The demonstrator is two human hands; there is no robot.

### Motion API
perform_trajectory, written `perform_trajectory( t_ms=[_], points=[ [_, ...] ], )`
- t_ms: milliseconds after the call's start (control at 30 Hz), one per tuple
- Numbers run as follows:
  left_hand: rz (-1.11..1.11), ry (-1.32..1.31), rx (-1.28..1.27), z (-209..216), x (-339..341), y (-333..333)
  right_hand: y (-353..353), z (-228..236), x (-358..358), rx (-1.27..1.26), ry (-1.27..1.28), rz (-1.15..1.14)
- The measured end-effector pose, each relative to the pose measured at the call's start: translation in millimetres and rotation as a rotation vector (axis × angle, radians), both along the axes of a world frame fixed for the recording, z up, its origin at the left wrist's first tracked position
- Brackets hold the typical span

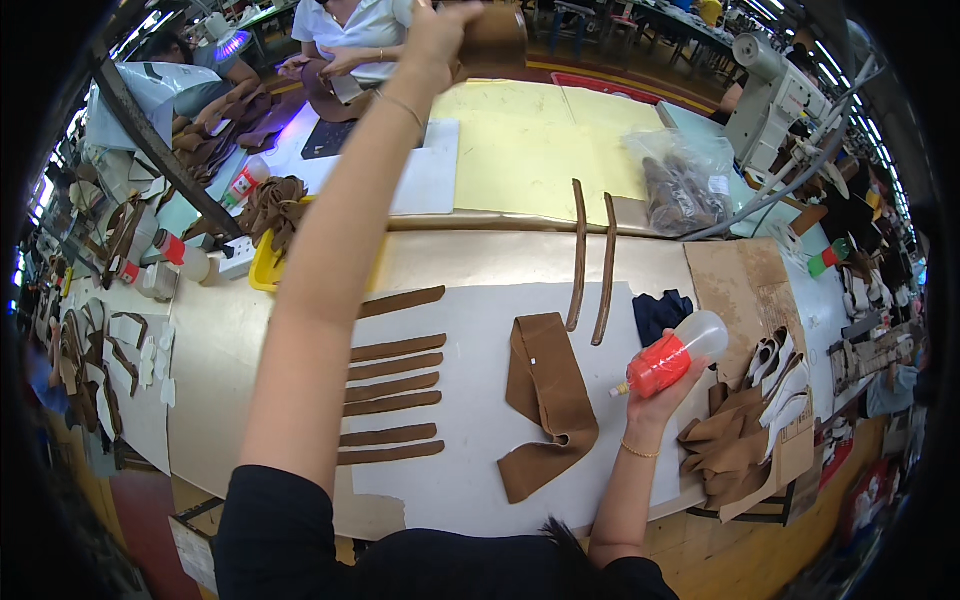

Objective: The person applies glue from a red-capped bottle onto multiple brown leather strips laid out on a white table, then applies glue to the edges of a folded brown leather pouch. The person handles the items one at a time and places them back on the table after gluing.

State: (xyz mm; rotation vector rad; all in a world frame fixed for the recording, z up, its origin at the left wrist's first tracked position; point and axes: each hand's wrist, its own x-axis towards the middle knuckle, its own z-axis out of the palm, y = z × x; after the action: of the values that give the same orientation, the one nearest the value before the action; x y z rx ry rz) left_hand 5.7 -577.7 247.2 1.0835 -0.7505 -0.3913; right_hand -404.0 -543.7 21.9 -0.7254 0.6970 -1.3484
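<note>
- A worker's bare right hand (668, 392) wraps around a translucent plastic squeeze bottle with a red band (662, 364), its fingers curled about the body and its nozzle tilted down toward the left.
- The left hand (440, 40) reaches to the far side, meeting a brown, smooth-surfaced curved piece (494, 42) just to its right; partly cropped by the upper edge, it does not show whether its fingers grip or merely touch.
- A folded brown band of material (548, 400) lies left of the bottle and apart from both hands, on a pale grey sheet (480, 330) covering part of the gold-toned desk (220, 380).
- Seven flat brown strips (393, 381) lie in a column beside and partly behind the left forearm.
- Two longer, narrow brown strips (604, 270) lie beyond the band, well short of the left hand.
- A crumpled dark blue cloth (655, 313) sits just behind the bottle; stacked brown-and-white pieces (740, 430) rest to the right hand's right.
</note>
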Motion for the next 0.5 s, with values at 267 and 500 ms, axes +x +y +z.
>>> perform_trajectory(
  t_ms=[267,500],
  points=[
    [0.098,0.301,0.383,-261,-37,8,1,1,13,0.091,0.012,-0.085],
    [0.085,0.442,0.499,-269,-49,32,1,-7,-4,0.070,-0.012,0.080]
  ],
)
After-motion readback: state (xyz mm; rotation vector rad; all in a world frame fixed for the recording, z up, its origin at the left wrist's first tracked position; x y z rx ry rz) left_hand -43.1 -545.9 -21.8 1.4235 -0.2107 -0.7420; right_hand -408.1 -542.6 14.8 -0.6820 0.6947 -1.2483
